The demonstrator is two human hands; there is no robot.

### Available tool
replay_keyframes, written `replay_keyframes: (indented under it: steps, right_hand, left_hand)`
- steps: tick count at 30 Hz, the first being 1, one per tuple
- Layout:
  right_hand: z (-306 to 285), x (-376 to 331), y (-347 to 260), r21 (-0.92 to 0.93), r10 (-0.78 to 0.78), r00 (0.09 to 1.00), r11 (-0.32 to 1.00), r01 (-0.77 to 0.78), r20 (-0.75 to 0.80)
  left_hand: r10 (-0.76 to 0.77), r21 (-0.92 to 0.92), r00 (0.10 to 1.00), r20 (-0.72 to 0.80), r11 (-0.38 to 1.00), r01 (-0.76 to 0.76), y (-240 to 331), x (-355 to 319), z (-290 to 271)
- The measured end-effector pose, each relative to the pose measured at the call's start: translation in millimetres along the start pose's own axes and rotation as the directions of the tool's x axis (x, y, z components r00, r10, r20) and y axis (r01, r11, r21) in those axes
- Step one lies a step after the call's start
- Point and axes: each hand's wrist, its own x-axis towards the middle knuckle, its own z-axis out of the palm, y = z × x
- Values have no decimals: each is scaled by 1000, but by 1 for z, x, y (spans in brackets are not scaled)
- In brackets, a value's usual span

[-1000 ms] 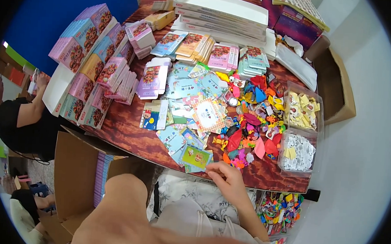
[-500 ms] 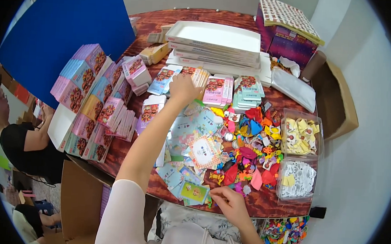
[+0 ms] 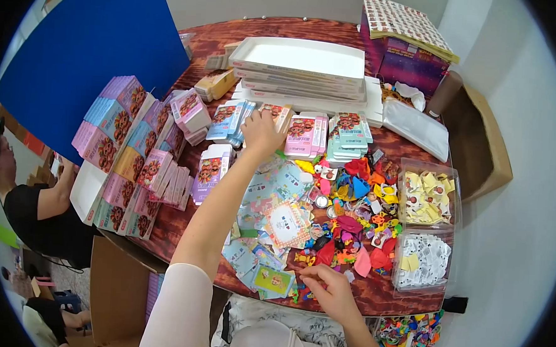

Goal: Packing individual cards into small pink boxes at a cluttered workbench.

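Note:
My left hand (image 3: pixel 262 135) reaches to the row of flat folded cartons, its fingers bent and closed on the near left part of the orange carton (image 3: pixel 280 113) stack. Left of it stand blue cartons (image 3: pixel 225 122); to its right are pink cartons (image 3: pixel 302 136) and green cartons (image 3: pixel 350 133). A purple carton (image 3: pixel 211 170) lies beside my left forearm. My right hand (image 3: pixel 331 290) rests near the front table edge, fingers loosely bent and apart, holding nothing visible. Just left of it is a small green picture card (image 3: pixel 272 280) on a spread of pale printed cards (image 3: pixel 241 259).
Small colourful toys (image 3: pixel 351 221) are heaped right of the cards. Clear bins hold yellow packets (image 3: pixel 426 197) and white packets (image 3: pixel 423 259). Stacked white trays (image 3: pixel 300 55) stand behind the cartons, more stacked cartons (image 3: pixel 119 146) at left. A person (image 3: pixel 43 211) sits beyond a blue panel (image 3: pixel 89 50).
My left hand has shifted slightly lower in the view, at the orange stack. The blue cartons beside it now sit closer together. My right hand has barely moved.

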Motion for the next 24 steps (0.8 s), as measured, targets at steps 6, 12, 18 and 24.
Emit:
replay_keyframes:
  steps: [6,12,18,24]
  right_hand:
    - [1,-7,13,8,4,999,1000,-4,-38]
    - [3,-9,13,31,-20,997,999,23,-70]
    - [-1,-12,9,25,23,998,999,-22,-60]
    - [-1,-12,12,-10,-14,995,1000,13,-100]
  left_hand:
    - [15,-102,1000,-26,995,-18,-4,6,4]
    - [-77,-50,997,31,996,78,10,5,-1]
    - [-169,-414,986,9,896,157,-19,11,1]
    - [-127,-606,992,-14,790,92,-41,25,10]
